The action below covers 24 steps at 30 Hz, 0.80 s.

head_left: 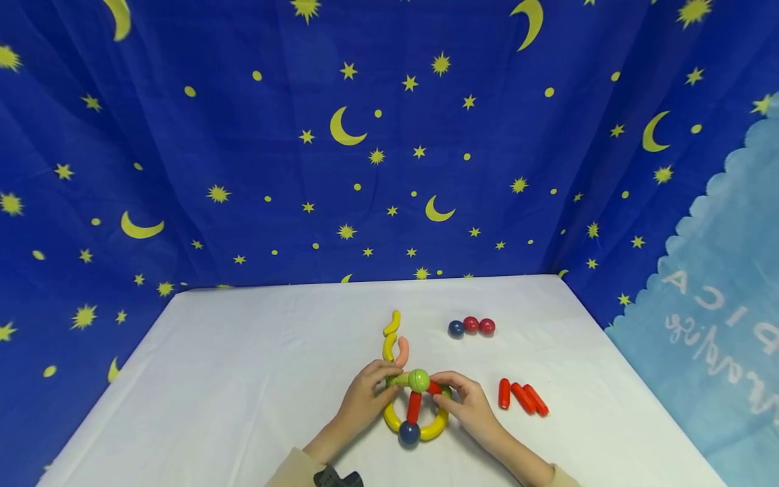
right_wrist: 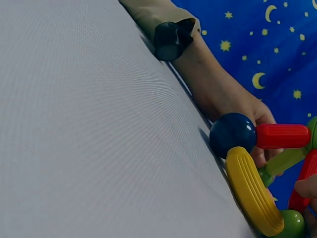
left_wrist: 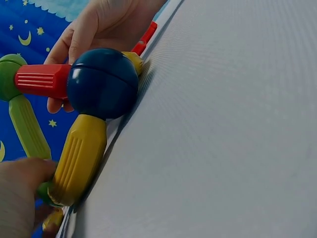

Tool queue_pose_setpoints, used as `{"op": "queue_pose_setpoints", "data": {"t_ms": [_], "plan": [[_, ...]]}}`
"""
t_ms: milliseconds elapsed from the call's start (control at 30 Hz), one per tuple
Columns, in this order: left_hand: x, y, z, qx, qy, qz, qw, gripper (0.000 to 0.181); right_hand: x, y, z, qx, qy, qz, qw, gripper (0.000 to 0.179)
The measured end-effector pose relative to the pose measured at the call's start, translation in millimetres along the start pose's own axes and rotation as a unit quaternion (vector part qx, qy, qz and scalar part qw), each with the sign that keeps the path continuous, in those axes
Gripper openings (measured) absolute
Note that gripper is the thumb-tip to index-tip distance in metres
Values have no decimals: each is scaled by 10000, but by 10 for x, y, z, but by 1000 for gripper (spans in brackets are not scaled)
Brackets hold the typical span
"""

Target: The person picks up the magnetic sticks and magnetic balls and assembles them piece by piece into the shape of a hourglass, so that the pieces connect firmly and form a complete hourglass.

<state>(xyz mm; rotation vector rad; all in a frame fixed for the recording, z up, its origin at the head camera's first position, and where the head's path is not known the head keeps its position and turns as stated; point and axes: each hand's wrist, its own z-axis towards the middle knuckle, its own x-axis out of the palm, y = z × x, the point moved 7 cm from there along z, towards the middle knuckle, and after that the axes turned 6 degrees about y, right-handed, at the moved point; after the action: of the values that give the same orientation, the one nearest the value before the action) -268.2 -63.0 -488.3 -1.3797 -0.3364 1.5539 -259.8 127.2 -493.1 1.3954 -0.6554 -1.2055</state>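
A ball-and-rod structure stands on the table between both hands. Its top is a light green ball [head_left: 419, 380], with a red rod [head_left: 414, 408] running down to a dark blue ball [head_left: 409, 433]. Curved yellow rods [right_wrist: 253, 191] leave the blue ball on both sides along the table. At the left side my left hand [head_left: 364, 394] holds the structure where a light green rod [left_wrist: 28, 126] comes down to a green ball [left_wrist: 45, 193]. On the other side my right hand [head_left: 470, 408] pinches a second red rod [right_wrist: 311, 171], just above another green ball [right_wrist: 292, 224].
Behind the left hand lie yellow curved pieces [head_left: 389, 346] and a pink curved piece [head_left: 402, 352]. A blue ball [head_left: 456, 329] and two red balls [head_left: 487, 327] sit farther back. Three red rods [head_left: 504, 393] lie right of the right hand. A blue star-patterned cloth [head_left: 389, 169] hangs behind the table.
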Motion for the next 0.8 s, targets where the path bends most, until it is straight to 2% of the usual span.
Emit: {"op": "queue_pose_setpoints", "data": {"t_ms": [100,300,400,500,633,800], "plan": [[-7,40,-13,-197,-31,-281,9994,28,-1,-7,-6,8,-5,-72,10000,30],[-21,108,-19,-486,-244,-273,9981,33,-20,6,-8,66,-50,-31,10000,27],[-30,131,-22,-605,-323,-307,9972,35,-70,52,-3,-75,-215,-16,9997,22],[-25,139,-19,-630,-318,-328,9970,36,-186,116,-12,-387,-562,-152,9976,17],[-14,141,-17,-663,-250,-445,9965,36,-408,179,-49,-726,-1163,-379,9898,13],[-26,142,-20,-730,-192,-561,9956,37,-712,225,-104,-770,-1910,-366,9779,12]]}}
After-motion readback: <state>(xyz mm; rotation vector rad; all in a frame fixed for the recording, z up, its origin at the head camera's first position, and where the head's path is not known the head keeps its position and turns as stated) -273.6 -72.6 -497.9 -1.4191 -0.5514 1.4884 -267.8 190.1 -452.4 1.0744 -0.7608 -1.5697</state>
